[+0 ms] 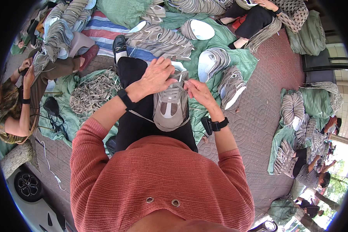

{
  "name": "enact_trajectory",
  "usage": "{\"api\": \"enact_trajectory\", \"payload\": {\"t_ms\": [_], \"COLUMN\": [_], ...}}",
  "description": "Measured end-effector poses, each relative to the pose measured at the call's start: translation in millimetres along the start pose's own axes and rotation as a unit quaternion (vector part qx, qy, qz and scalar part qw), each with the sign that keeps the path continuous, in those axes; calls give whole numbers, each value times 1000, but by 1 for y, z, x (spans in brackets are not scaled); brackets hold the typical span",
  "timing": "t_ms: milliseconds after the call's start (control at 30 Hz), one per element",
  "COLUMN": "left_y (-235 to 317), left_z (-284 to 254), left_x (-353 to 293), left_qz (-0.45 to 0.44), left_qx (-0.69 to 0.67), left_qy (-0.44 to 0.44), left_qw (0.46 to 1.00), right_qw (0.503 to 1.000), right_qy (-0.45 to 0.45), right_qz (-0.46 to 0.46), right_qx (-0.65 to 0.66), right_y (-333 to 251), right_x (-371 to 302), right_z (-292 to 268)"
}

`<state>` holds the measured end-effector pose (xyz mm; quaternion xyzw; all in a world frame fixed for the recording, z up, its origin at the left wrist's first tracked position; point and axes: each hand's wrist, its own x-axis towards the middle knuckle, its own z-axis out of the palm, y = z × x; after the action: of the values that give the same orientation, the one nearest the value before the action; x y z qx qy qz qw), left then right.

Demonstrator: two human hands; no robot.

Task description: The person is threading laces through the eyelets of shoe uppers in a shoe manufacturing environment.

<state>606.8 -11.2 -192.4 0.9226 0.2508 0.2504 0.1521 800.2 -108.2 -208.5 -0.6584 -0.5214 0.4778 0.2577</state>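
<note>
- A grey and beige mesh sneaker [170,106] is propped on the lap, on the black trousers [137,123], toe end pointing back toward the red-orange knit sweater [158,181].
- No real packaging or signs can be made out; a green woven sack [123,11] is bunched up at the top, and a striped blue, red and white tarp [102,31] is spread just beside it.
- Stacks of grey shoe uppers [162,40] are laid on green sheeting [220,42], with a tangled heap of pale laces [92,92] off to the left.
- The left hand [156,77] is curled down over the top of the sneaker, fingers pressed together on the lacing area; what exactly is pinched can't be told.
- The right hand [199,92] is closed in a pinch on a pale grey lace [183,83] just beside the sneaker's tongue.
- A finished sneaker [231,87] is lying on its side to the right.
</note>
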Motion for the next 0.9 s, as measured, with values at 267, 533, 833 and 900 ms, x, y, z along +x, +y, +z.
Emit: {"api": "enact_trajectory", "payload": {"t_ms": [267, 533, 833, 900], "left_y": [-23, -102, -9, -7], "left_z": [10, -117, 13, 25], "left_x": [7, -54, 7, 15], "left_qz": [-266, -401, 10, 26], "left_qx": [-446, 307, 6, -15], "left_qy": [-66, -72, -70, -86], "left_qw": [852, 860, 997, 996], "right_qw": [996, 995, 981, 995], "right_qy": [29, 10, 9, 14], "right_qz": [-31, -16, 1, 7], "right_qx": [78, 101, 192, 97], "right_y": [12, 13, 12, 9], "right_x": [1, 8, 11, 15], "right_z": [12, 10, 17, 19]}}
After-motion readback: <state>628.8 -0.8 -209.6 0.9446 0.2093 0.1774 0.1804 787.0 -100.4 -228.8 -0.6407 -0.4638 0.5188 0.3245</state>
